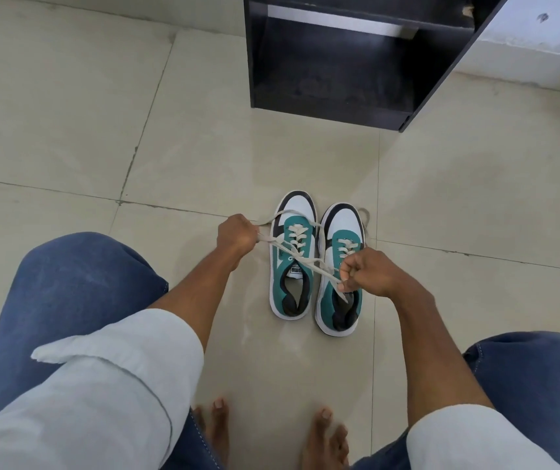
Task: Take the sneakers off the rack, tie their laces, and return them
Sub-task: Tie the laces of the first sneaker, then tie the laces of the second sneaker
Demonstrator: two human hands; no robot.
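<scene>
Two teal, white and black sneakers stand side by side on the tiled floor, toes pointing away from me: the left sneaker (pixel 292 262) and the right sneaker (pixel 339 283). My left hand (pixel 236 237) is fisted on one cream lace end (pixel 280 245) of the left sneaker, pulled out to the left. My right hand (pixel 368 271) pinches the other lace end above the right sneaker's opening. The two strands cross over the left sneaker's tongue and look taut. The right sneaker's lace trails loose beside its toe.
A black shoe rack (pixel 332 93) with a dark lower shelf stands on the floor just beyond the sneakers. A white wall ledge (pixel 522 52) is at the far right. My knees in blue jeans and my bare feet (pixel 326 432) frame the near floor.
</scene>
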